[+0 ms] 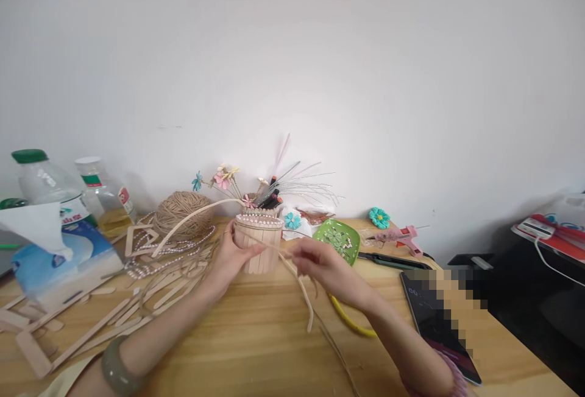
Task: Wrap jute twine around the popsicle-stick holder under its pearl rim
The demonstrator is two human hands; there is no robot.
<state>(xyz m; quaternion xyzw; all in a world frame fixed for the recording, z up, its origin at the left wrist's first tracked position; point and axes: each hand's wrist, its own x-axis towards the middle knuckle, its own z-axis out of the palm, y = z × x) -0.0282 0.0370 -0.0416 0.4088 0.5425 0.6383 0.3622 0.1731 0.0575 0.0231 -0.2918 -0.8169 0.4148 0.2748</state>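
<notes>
A small round holder made of upright wooden craft sticks point(264, 261), trimmed with pearl beads at its rim, stands on the table before me. My left hand point(234, 257) is closed round its left side, with the thumb across the front. A thin strand of twine point(337, 348) runs across the holder's front towards my right hand point(322, 263) and trails down onto the table. The fingers of my right hand are pinched together on the twine, just right of the holder. A curved pale strip point(196, 211) arches left from behind the rim; another bent strip point(305, 299) lies under my right hand.
A twine ball point(181, 217), pearl strings point(146, 268) and loose craft sticks point(98, 327) lie left, near a tissue pack point(86, 263) and bottles point(107, 202). Right are a green dish point(340, 245), a pink glue gun point(402, 237) and a tablet point(434, 324). Markers and flowers stand behind.
</notes>
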